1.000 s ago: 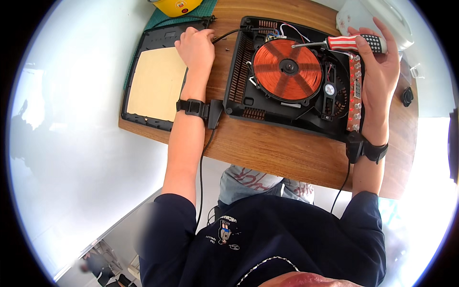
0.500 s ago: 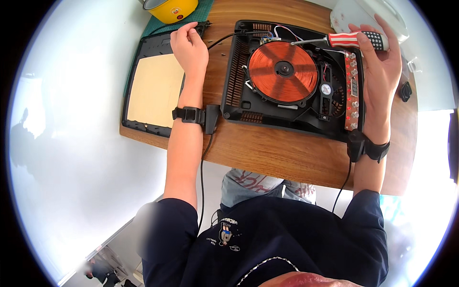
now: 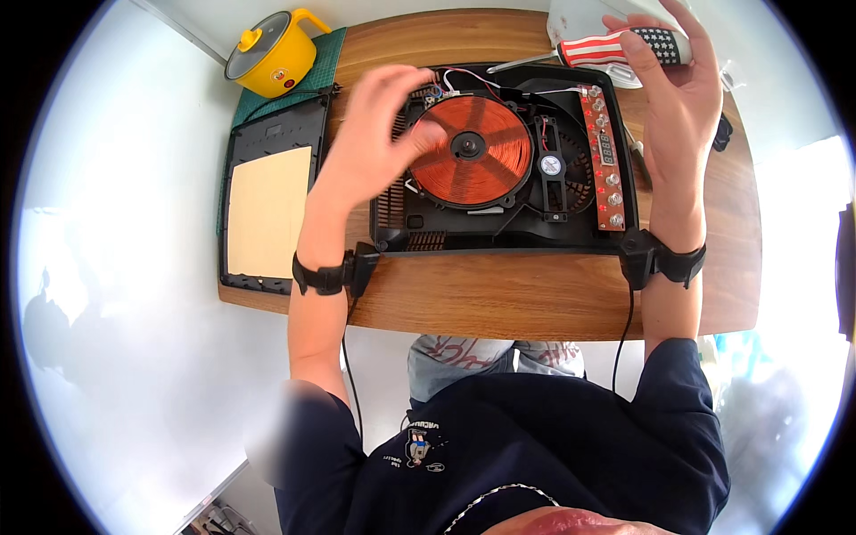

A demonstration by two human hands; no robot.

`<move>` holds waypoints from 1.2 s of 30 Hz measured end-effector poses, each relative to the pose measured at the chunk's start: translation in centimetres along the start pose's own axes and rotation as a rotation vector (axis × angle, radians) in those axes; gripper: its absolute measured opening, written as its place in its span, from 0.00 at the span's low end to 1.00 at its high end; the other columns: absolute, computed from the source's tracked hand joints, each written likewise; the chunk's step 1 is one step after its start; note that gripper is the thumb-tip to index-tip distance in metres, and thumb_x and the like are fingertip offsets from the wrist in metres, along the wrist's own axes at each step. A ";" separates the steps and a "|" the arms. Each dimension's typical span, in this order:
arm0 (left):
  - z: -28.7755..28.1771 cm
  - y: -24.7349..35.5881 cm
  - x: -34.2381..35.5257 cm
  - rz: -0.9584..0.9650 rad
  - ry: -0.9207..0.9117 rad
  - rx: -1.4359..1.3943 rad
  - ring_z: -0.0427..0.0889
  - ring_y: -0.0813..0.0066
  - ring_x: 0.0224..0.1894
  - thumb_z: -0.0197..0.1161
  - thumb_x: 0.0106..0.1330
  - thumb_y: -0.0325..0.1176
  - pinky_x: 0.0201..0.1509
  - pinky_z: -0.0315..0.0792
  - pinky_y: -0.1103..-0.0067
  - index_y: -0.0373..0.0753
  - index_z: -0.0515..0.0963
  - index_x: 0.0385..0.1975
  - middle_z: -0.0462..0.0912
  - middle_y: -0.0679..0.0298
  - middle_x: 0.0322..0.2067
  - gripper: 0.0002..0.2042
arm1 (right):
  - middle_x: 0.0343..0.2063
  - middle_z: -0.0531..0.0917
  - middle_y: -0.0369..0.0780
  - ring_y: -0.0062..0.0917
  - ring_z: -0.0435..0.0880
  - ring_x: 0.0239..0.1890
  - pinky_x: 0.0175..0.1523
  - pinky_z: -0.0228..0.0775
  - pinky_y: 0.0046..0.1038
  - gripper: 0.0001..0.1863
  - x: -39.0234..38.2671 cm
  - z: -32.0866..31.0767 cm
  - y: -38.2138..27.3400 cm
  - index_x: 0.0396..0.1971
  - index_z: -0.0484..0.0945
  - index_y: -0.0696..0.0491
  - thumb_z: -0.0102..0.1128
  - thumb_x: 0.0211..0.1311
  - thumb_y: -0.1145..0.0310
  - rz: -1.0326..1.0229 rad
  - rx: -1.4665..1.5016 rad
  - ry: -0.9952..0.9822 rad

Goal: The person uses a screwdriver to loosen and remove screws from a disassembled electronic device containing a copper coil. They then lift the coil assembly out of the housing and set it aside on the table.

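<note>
copper-coloured coil (image 3: 473, 178), round, seated in an opened black housing (image 3: 526, 236) on a wooden table (image 3: 499, 294).

left hand (image 3: 379, 147): forearm running up the picture, hand leaning right over the housing's rear left part; somewhat blurred. fingers bent toward the rear edge, thumb set wide of them and over the coil's left rim; nothing seen in the grasp, contact cannot be told.

right hand (image 3: 682, 116): forearm near upright, hand raised right of the red board (image 3: 604, 183), palm turned inward. thumb and fingers closed about the handle of a screwdriver (image 3: 593, 51), striped red and white with a starred dark end; shaft lying leftward above the housing's rear edge.

black straps, one per wrist.

black panel (image 3: 276, 132), cream sheet (image 3: 267, 214) upon it: left of the housing, apart.

yellow pot (image 3: 285, 67), lidded: rear left, on a green mat (image 3: 330, 53).
</note>
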State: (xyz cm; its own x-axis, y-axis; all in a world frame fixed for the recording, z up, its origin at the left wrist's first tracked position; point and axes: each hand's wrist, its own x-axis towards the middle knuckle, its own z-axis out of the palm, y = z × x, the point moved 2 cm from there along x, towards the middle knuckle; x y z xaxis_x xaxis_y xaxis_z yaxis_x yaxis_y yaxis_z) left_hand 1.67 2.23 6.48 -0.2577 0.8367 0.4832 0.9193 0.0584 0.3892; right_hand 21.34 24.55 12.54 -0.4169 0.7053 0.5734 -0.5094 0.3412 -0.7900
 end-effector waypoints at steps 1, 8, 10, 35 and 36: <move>0.4 1.5 -0.1 -0.073 -0.124 -0.027 0.66 0.49 0.70 0.77 0.58 0.50 0.73 0.65 0.63 0.40 0.73 0.64 0.66 0.51 0.67 0.36 | 0.43 0.80 0.40 0.29 0.84 0.51 0.54 0.83 0.26 0.31 0.0 -0.1 -0.2 0.67 0.66 0.62 0.65 0.66 0.79 -0.007 0.014 0.002; 3.2 4.2 -1.9 -0.107 -0.536 0.140 0.45 0.39 0.79 0.82 0.39 0.58 0.78 0.52 0.48 0.57 0.55 0.78 0.44 0.50 0.78 0.61 | 0.43 0.79 0.41 0.29 0.84 0.51 0.53 0.83 0.24 0.31 -0.3 0.0 -1.9 0.68 0.66 0.61 0.64 0.66 0.80 0.031 0.068 0.038; 4.0 3.9 -1.8 -0.097 -0.555 0.189 0.41 0.38 0.80 0.82 0.37 0.61 0.76 0.52 0.42 0.59 0.53 0.79 0.40 0.50 0.79 0.63 | 0.44 0.79 0.41 0.28 0.83 0.51 0.52 0.83 0.24 0.31 -0.3 -0.1 -1.8 0.68 0.66 0.61 0.64 0.66 0.80 0.010 0.105 0.033; 4.7 4.0 -2.8 -0.048 -0.274 0.122 0.60 0.52 0.73 0.80 0.50 0.51 0.72 0.60 0.54 0.54 0.73 0.69 0.62 0.57 0.71 0.42 | 0.43 0.79 0.38 0.24 0.83 0.50 0.52 0.81 0.22 0.29 0.0 -0.9 -2.7 0.66 0.67 0.62 0.65 0.66 0.78 -0.061 0.113 -0.009; 4.6 4.0 -2.7 -0.052 -0.267 0.120 0.61 0.52 0.72 0.81 0.49 0.50 0.72 0.60 0.54 0.54 0.73 0.69 0.62 0.57 0.71 0.42 | 0.43 0.79 0.38 0.24 0.83 0.50 0.52 0.81 0.22 0.29 0.0 -0.9 -2.7 0.66 0.67 0.62 0.65 0.66 0.78 -0.060 0.099 -0.006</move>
State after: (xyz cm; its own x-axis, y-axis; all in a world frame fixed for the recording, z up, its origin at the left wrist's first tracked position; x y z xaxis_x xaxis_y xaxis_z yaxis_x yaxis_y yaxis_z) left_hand 7.42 2.70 3.08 -0.2328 0.9437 0.2351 0.9395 0.1557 0.3053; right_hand 23.39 24.14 14.50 -0.3874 0.6818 0.6206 -0.6051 0.3198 -0.7291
